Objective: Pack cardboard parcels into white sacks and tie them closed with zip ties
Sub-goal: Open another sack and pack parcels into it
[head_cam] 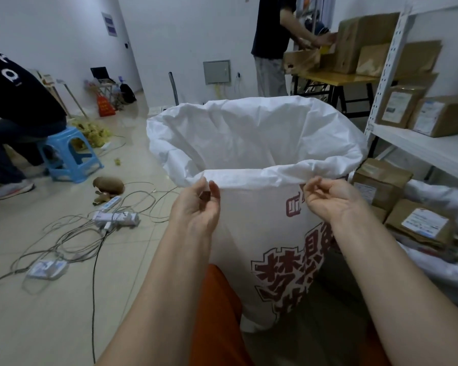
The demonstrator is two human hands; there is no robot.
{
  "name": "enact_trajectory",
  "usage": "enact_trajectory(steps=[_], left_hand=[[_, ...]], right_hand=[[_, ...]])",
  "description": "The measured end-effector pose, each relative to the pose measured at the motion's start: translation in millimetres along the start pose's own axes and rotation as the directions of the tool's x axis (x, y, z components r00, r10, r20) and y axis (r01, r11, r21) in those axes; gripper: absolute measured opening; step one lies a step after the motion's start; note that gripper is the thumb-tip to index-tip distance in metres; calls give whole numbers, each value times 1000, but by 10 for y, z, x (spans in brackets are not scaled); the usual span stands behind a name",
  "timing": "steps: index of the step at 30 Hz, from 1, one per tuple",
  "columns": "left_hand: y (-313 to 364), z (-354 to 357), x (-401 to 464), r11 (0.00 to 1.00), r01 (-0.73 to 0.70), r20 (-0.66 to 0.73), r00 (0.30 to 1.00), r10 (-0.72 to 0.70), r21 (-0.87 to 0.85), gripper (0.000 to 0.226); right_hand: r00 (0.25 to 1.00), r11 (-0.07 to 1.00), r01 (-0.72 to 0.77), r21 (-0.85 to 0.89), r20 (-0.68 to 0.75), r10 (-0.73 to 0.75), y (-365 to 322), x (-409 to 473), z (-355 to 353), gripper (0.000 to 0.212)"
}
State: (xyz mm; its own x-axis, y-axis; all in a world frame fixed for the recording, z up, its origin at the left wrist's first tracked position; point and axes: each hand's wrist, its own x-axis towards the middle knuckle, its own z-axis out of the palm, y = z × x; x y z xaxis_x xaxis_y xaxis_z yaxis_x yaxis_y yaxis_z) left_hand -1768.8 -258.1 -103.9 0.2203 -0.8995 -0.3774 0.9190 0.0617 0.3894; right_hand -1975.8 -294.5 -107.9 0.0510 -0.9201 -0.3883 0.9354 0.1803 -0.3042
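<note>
Both hands, left hand (pixel 196 204) and right hand (pixel 328 199), pinch the sack (pixel 249 143) by its near rim (mouth gaping upward); parcels (pixel 418 228) lie nearer the right hand.

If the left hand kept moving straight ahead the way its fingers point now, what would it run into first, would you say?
The left hand already pinches the folded near rim of the open white woven sack with red print. Going straight on, it would probably push that rim inward towards the sack's far wall; depth is unclear.

Showing large dark-red outlined Chinese characters on the front of the white sack (pixel 265 233), partly folded and not fully readable. Bearing white printed labels on the cardboard parcels (pixel 423 225), print too small to read.
</note>
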Motion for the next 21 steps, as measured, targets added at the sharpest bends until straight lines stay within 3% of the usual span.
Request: enact_trajectory(steps=[2,4,6,7,8,9,10,11,12,13,14,16,17,19,21], left_hand=[[-5,-76,-45,981,144,133,983,-126,-133,31],[-64,-106,-41,931,240,218,959,-183,-274,29],[-139,-77,42,901,264,205,958,-202,-345,31],[-161,-46,89,911,246,173,965,-197,-332,30],[-179,-18,128,928,222,145,972,-186,-300,30],[-192,4,162,940,214,136,974,-183,-267,30],[-195,23,184,948,216,140,972,-187,-233,30],[-200,39,188,953,224,155,968,-195,-205,31],[-211,44,193,956,228,170,965,-197,-186,31],[-232,43,191,955,234,187,962,-200,-182,30],[-250,28,187,953,240,198,959,-202,-186,29],[-228,-36,208,957,235,202,959,-199,-171,30],[-179,-74,211,962,220,209,960,-185,-159,30],[-76,-153,228,971,188,203,967,-156,-149,30],[2,-213,215,994,105,141,984,-105,8,29]], right_hand=[[1000,997,11,70,-25,-9,-34,16,-19,25],[999,1000,30,-7,-19,-30,-20,25,-53,29],[991,955,98,-279,-64,-121,-6,1,-91,24],[966,856,160,-491,-101,-239,3,-63,-109,17],[899,673,236,-701,-104,-425,5,-118,-150,10],[743,393,333,-857,-18,-669,-5,-128,-224,14],[523,32,410,-912,206,-827,-3,-173,-263,27],[319,-361,460,-811,530,-786,20,-211,-254,39],[231,-650,454,-610,785,-575,60,-218,-216,48],[252,-801,432,-415,908,-335,109,-212,-157,50],[323,-866,409,-286,934,-156,153,-197,-91,45],[499,-891,382,-244,866,-23,214,-194,35,27],[548,-889,384,-250,837,1,229,-174,65,24],[568,-880,419,-225,820,61,269,-110,63,23],[470,-879,447,-165,879,74,282,-26,-5,17]])
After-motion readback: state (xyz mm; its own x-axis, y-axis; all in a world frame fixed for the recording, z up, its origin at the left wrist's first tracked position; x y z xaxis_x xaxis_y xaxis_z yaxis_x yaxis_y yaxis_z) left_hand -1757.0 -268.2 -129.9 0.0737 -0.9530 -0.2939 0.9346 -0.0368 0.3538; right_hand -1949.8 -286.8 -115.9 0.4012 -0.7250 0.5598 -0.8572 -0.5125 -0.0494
